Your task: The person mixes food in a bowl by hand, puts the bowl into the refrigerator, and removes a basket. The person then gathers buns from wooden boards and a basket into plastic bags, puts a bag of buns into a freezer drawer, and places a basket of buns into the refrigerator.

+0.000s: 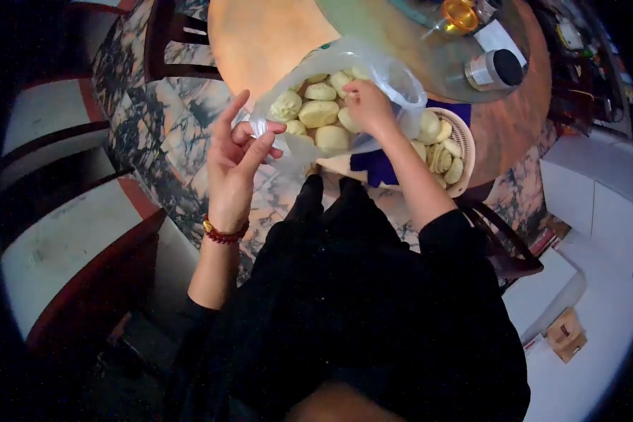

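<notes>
A clear plastic bag [299, 75] with several pale buns [318, 114] in it lies at the near edge of the round table. My left hand [240, 151] pinches the bag's left rim between thumb and fingers, its index finger raised. Inside the bag's mouth, at the right of the buns, is my right hand [371, 107], its fingers bent together; what they hold, if anything, is hidden. Right of the bag stands a round woven basket [465, 151] with more buns [443, 158], some of them touching its rim. A dark blue cloth [376, 167] shows between bag and basket.
The round table [260, 35] has a glass top, with a dark-lidded jar [496, 70] and an amber cup [460, 15] at the upper right. Wooden chairs [183, 42] stand at the left, and another chair [503, 235] is below the basket. The floor is marbled.
</notes>
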Demonstrator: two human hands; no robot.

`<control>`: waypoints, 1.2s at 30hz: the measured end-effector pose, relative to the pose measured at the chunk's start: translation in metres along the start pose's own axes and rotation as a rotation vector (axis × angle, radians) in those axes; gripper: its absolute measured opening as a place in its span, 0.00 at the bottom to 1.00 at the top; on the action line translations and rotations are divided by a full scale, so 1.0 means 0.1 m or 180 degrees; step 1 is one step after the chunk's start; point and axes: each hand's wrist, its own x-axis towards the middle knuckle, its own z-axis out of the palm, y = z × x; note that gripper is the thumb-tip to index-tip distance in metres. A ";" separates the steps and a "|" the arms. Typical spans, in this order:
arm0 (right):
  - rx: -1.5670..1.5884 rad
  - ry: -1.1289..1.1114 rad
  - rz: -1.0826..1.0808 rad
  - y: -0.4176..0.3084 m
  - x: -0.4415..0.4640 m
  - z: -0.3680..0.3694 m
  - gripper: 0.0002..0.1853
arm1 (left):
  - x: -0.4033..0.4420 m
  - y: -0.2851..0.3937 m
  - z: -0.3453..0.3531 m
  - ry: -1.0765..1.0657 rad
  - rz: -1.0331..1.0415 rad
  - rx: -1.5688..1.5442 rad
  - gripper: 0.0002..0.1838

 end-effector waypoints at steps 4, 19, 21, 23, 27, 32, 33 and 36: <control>-0.0427 0.0469 -0.0020 0.11 0.33 -0.05 0.19 | -0.01 0.07 0.02 0.0007 0.0123 -0.0033 0.31; -0.1418 -0.0367 -0.0491 -0.05 0.54 0.28 0.16 | 0.00 0.07 -0.05 0.0035 0.0197 0.0086 0.31; -0.1768 -0.0413 -0.0585 0.02 0.59 0.39 0.16 | 0.00 0.06 -0.01 0.0021 0.0183 0.0056 0.31; -0.1839 0.0148 -0.1294 0.13 0.60 0.52 0.16 | 0.01 0.06 -0.02 0.0014 0.0186 0.0041 0.31; -0.0233 0.0278 -0.0775 0.42 0.72 0.67 0.15 | 0.05 0.05 -0.04 0.0066 0.0132 0.0000 0.32; -0.1847 -0.0301 -0.1050 0.23 0.55 0.20 0.11 | 0.09 0.03 0.04 -0.0100 0.0128 -0.0199 0.33; -0.1947 -0.0317 -0.1154 0.27 0.57 0.22 0.13 | 0.09 0.02 0.06 -0.0076 0.0131 -0.0214 0.33; -0.2329 -0.0348 -0.1284 0.35 0.65 0.30 0.16 | 0.11 0.02 0.04 -0.0222 0.0225 0.0014 0.34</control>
